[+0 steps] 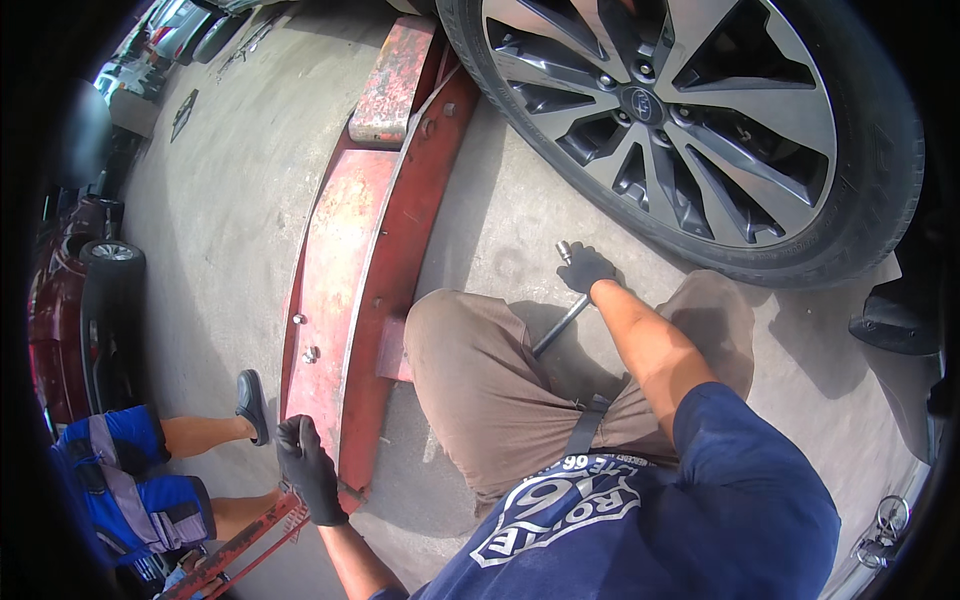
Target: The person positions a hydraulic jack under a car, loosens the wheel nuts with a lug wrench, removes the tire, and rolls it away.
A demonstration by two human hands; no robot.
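Note:
My right hand [587, 270], in a black glove, is closed around a lug wrench [560, 328], a long metal bar with a socket at its far end. Its lower part passes between my knees. Just beyond is a car wheel [660, 115] with a grey and black alloy rim and dark tyre; lug nuts show around its hub. My left hand [308, 470], also black-gloved, hovers at the near end of a worn red floor jack [345, 230]. Those fingers are curled together, and whatever they may hold is hidden.
Another person in blue shorts [135, 460] is at the left, beside the jack's red handle [235, 545]. A dark red car [65, 300] stands farther left. A dark tool [183, 115] lies on the concrete floor [225, 200]. Metal rings [888, 520] show at the lower right.

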